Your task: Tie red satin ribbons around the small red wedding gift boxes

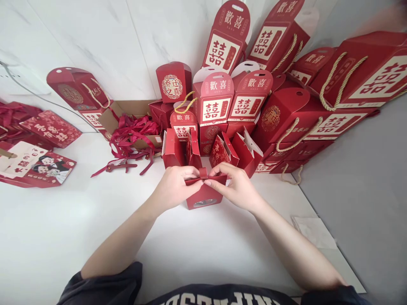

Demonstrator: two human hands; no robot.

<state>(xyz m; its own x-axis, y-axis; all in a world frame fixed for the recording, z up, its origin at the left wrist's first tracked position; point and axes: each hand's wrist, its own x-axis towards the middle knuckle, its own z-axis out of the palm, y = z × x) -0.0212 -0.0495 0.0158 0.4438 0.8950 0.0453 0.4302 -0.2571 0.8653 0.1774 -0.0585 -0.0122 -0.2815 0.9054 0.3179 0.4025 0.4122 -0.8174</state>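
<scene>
White table (178, 250), small red bag (203, 194), stacked red gift boxes (286, 108), carton (109, 120) of ribbons (135, 127), white sheet (313, 231)

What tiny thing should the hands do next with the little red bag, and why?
Maybe gently tug the flat red ribbon snug: its loop stands up atop the small red paper bag, between the left hand and right hand.

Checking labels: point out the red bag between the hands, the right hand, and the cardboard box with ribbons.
Red bag (205, 192): head view, middle of its front panel.
Right hand (238, 184): head view, back of the hand.
Cardboard box (135, 107): head view, its far wall.
</scene>
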